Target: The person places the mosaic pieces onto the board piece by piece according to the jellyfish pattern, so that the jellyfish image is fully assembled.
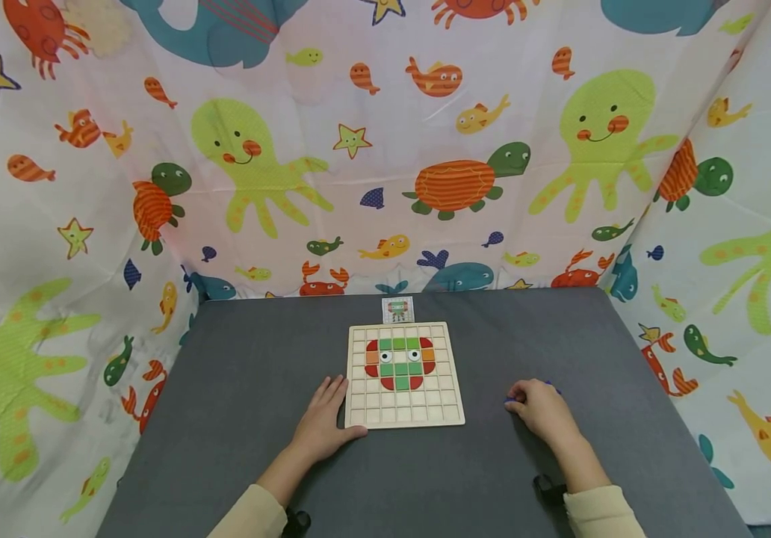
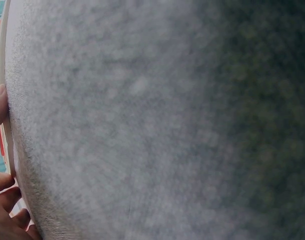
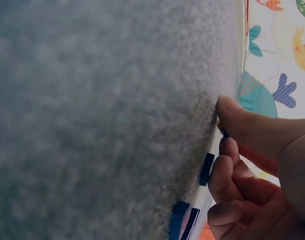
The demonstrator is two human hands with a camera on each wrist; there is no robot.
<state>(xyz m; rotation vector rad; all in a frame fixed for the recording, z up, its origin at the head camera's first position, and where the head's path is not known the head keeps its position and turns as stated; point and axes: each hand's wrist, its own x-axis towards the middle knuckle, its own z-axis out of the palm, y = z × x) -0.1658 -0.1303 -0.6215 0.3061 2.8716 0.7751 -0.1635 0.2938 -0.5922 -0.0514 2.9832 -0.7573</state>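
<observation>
A light wooden grid board (image 1: 372,411) lies flat on the table. Red, orange and green tiles (image 1: 402,369) and two white eye pieces (image 1: 385,356) fill part of its grid. My left hand (image 1: 321,427) lies spread at the board's lower left corner, fingers along the left side and thumb at the front edge. To the right of the board, my right hand (image 1: 543,411) pinches a small blue tile (image 3: 223,132) between thumb and fingertip, low at the tabletop. More blue tiles (image 3: 206,169) lie under and beside its other fingers, mostly hidden in the head view.
Behind the board stands a small picture card (image 1: 398,309) with a similar coloured pattern. A dark grey cloth (image 1: 258,359) covers the table. A curtain (image 1: 372,97) printed with sea animals hangs around the back and sides. Each wrist wears a black strap (image 1: 550,489).
</observation>
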